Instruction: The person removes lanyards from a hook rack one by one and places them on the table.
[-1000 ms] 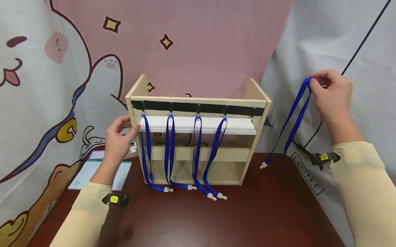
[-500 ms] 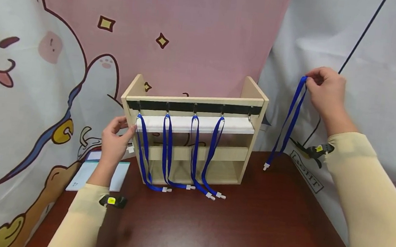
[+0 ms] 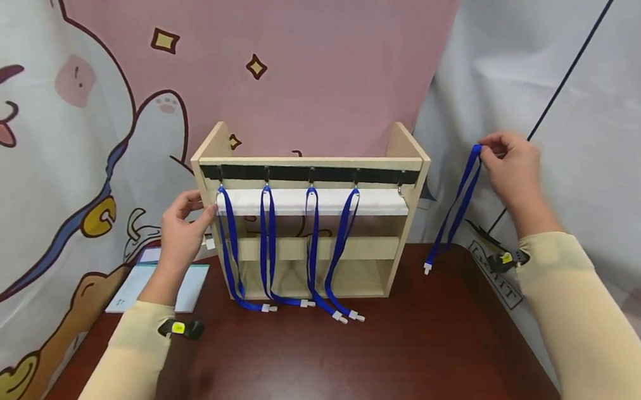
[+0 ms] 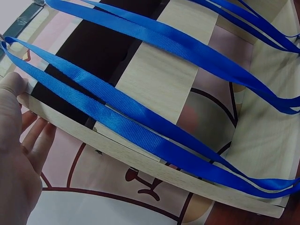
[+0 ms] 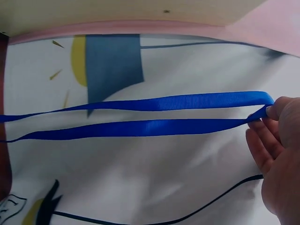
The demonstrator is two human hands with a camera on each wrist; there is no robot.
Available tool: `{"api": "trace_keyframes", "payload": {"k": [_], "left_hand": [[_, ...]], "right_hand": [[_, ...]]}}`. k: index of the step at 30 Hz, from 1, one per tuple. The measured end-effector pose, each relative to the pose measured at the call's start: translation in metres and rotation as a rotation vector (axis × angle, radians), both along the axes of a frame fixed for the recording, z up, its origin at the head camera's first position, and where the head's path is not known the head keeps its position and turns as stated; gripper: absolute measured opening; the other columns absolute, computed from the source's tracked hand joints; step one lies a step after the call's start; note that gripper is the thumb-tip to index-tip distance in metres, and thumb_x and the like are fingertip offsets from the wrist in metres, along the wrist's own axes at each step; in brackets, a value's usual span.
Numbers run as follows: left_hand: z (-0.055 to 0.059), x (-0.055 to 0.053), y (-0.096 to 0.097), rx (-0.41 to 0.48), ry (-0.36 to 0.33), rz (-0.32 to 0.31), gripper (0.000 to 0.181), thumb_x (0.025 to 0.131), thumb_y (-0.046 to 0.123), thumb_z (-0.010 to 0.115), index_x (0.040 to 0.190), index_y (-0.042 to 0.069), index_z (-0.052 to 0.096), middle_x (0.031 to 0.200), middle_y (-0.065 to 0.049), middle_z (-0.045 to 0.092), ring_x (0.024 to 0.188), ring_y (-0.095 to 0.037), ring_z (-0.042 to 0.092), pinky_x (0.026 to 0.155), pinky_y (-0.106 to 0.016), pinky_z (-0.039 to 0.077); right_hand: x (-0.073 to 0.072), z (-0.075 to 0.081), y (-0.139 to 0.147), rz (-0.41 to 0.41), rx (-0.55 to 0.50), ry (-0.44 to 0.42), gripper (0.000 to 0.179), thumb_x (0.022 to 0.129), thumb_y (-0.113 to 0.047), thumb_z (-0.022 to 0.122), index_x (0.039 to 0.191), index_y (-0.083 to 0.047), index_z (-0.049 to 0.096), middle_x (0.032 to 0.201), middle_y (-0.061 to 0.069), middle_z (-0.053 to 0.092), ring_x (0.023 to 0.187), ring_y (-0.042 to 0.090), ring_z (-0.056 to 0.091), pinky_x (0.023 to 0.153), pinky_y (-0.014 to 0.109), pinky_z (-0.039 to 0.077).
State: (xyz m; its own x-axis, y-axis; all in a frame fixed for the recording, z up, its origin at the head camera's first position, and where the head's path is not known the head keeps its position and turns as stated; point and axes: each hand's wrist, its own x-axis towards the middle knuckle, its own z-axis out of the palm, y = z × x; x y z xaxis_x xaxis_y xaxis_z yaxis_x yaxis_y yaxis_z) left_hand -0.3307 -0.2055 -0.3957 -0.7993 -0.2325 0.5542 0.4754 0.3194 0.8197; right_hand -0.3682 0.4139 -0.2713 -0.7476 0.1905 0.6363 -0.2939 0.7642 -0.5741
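My right hand [image 3: 513, 169] pinches the top of a blue lanyard [image 3: 464, 196] to the right of a small wooden rack [image 3: 376, 246]. The lanyard's two strands hang down to a white clip [image 3: 427, 268]. In the right wrist view, thumb and fingers hold the loop of the strap [image 5: 187, 101]. My left hand [image 3: 182, 229] grips the rack's left side panel, its thumb at the front edge and the other fingers around the outer side. Several blue lanyards [image 3: 270, 234] hang from hooks on the rack's black strip [image 3: 288, 174], their clips lying on the table.
At the strip's right end is another metal hook [image 3: 400, 185], apart from the hung straps. A pale blue booklet [image 3: 192, 287] lies left of the rack on the dark red table [image 3: 397, 365]. Printed cloth walls [image 3: 333, 55] stand behind and at both sides.
My right hand has moved left and down with the lanyard, closer to the rack, and the lanyard's swing has lessened. The left hand keeps its grip on the side panel.
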Motion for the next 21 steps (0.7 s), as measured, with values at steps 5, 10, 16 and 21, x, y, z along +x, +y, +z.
{"api": "trace_keyframes", "payload": {"k": [5, 10, 16, 21], "left_hand": [[0.0, 0.001, 0.001, -0.002, 0.001, 0.001, 0.032, 0.105, 0.024, 0.08, 0.134, 0.012, 0.075, 0.121, -0.005, 0.076, 0.114, -0.016, 0.068, 0.086, -0.021, 0.058], [0.001, 0.002, 0.001, -0.001, 0.001, 0.002, 0.032, 0.105, 0.023, 0.08, 0.134, 0.012, 0.075, 0.122, -0.005, 0.076, 0.114, -0.015, 0.067, 0.087, -0.021, 0.058], [0.0, 0.002, 0.002, 0.006, 0.011, 0.006, 0.031, 0.103, 0.015, 0.08, 0.134, 0.009, 0.075, 0.119, -0.004, 0.076, 0.112, -0.013, 0.067, 0.085, -0.02, 0.058], [0.001, 0.001, 0.003, 0.012, 0.021, 0.003, 0.031, 0.103, 0.011, 0.079, 0.133, 0.006, 0.074, 0.117, -0.003, 0.075, 0.111, -0.013, 0.067, 0.084, -0.018, 0.057]], "right_hand": [[0.004, -0.019, 0.0, 0.009, 0.003, -0.014, 0.026, 0.111, -0.018, 0.063, 0.126, -0.003, 0.078, 0.112, 0.012, 0.073, 0.089, 0.007, 0.061, 0.072, 0.016, 0.045], [0.004, -0.039, 0.004, 0.015, 0.015, -0.018, 0.026, 0.112, -0.019, 0.063, 0.126, -0.003, 0.078, 0.115, 0.015, 0.075, 0.09, 0.009, 0.062, 0.07, 0.013, 0.045], [0.007, -0.059, 0.003, 0.043, 0.037, 0.02, 0.021, 0.11, -0.014, 0.064, 0.121, -0.003, 0.079, 0.11, 0.016, 0.077, 0.086, 0.002, 0.061, 0.072, 0.012, 0.044], [0.012, -0.072, 0.002, 0.038, 0.034, 0.012, 0.02, 0.11, -0.015, 0.065, 0.119, -0.005, 0.08, 0.109, 0.014, 0.077, 0.087, -0.002, 0.06, 0.075, 0.014, 0.044]]}}
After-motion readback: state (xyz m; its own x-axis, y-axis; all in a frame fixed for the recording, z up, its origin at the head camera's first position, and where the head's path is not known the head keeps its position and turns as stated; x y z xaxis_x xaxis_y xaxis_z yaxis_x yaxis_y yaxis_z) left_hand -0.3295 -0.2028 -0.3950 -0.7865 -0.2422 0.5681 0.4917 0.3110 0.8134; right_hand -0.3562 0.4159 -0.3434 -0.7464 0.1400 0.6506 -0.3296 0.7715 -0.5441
